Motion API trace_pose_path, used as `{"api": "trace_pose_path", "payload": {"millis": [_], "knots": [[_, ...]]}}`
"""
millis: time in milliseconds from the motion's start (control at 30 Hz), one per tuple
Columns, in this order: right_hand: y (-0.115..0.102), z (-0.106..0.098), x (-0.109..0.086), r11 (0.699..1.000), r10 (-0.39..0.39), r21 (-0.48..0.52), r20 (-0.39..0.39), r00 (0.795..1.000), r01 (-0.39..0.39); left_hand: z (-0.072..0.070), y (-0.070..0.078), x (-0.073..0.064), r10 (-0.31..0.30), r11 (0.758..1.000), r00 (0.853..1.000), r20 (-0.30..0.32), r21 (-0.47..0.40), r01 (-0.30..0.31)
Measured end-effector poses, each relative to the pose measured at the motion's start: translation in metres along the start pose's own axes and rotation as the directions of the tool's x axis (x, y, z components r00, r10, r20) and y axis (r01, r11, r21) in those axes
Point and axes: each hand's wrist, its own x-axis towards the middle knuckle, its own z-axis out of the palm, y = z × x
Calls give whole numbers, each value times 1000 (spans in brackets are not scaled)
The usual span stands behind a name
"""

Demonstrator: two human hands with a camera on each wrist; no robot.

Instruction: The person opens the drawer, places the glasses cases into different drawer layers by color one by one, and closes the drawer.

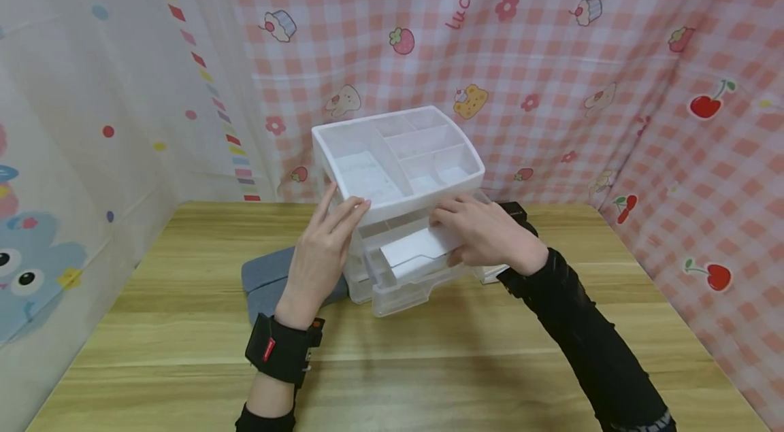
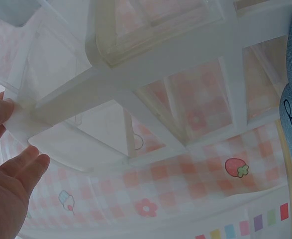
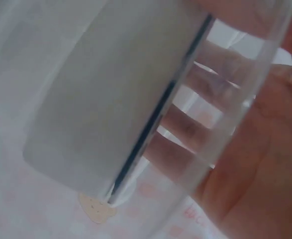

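Note:
A white storage organizer (image 1: 343,206) with a divided top tray stands on the table, its clear drawer (image 1: 401,301) pulled out at the front. My left hand (image 1: 321,241) rests its extended fingers on the organizer's front left corner; in the left wrist view the fingertips (image 2: 41,162) touch the white frame (image 2: 91,82). Reaching into the drawer, my right hand (image 1: 480,231) grips the right end of a flat white box (image 1: 416,250). Through the clear plastic in the right wrist view, the white box (image 3: 101,109) shows a dark line along its edge, with fingers (image 3: 178,124) behind it.
A grey-blue folded case (image 1: 266,275) lies left of the organizer, partly behind my left hand. A black object (image 1: 513,210) and a white item (image 1: 490,274) sit to the right, partly hidden by my right arm. A checked curtain (image 1: 551,78) hangs behind the wooden table (image 1: 441,371).

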Motion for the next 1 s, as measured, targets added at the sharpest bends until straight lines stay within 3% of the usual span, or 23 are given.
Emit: {"api": "trace_pose_path", "payload": {"millis": [400,600,800,1000], "knots": [[9,15,8,996,-19,84,16,1000,18,2,-1,-1,6,1000,1000,-1,2,-6],[4,12,1,971,-36,233,-38,999,44,0,0,0,3,1000,1000,2,7,-3],[-9,2,-13,934,-89,351,60,994,62,0,-1,0,6,1000,1000,3,6,-6],[-13,5,-14,925,-47,380,102,994,5,2,-2,-1,11,1000,1000,-5,10,-11]]}}
